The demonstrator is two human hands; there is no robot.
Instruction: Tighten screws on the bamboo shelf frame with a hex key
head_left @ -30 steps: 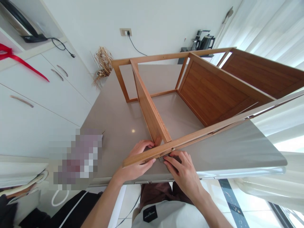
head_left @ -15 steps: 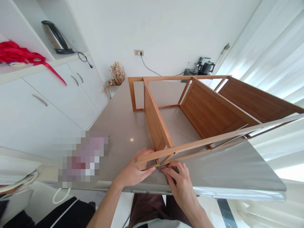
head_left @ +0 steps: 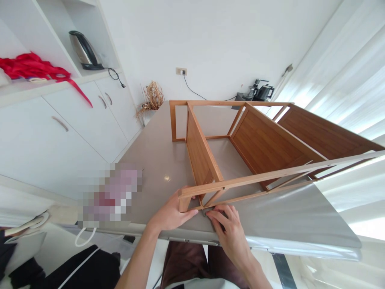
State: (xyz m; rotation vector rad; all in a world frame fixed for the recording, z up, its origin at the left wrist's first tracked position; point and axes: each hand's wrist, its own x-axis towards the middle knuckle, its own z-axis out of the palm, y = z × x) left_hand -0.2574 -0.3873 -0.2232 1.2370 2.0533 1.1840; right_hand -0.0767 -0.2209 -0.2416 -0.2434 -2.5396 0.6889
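So my left hand (head_left: 171, 212) is wrapped around the near corner of this bamboo-look wooden frame (head_left: 255, 178), with the fingers curled around the end of the front rail and the palm low, just above the countertop, so that one looks like a real grip. My right hand (head_left: 224, 226) sits just beside it, half open, and its fingertips (head_left: 212, 214) come down at the lower rail right by the counter's edge. There's a small dark bit (head_left: 205, 212) there, but it's too small to make out, and I can't tell if that hand actually has hold of anything or is just touching. The frame stands on its edge on a taupe countertop (head_left: 156, 180) and runs forward and to the right from the hands, with a narrow wooden panel (head_left: 200, 150) and two wider ones (head_left: 270, 146) joined by thin rails, the far end sticking out past the counter's right side. Past the hands on the left are white cabinet doors (head_left: 84, 124), a red cloth (head_left: 33, 66) and a steel kettle (head_left: 84, 50) on a shelf. Straight ahead there's a dried plant (head_left: 152, 98) and a wall socket (head_left: 181, 71), and farther right a black coffee machine (head_left: 261, 91). Left of the left hand, something's pixelated out (head_left: 110, 192).
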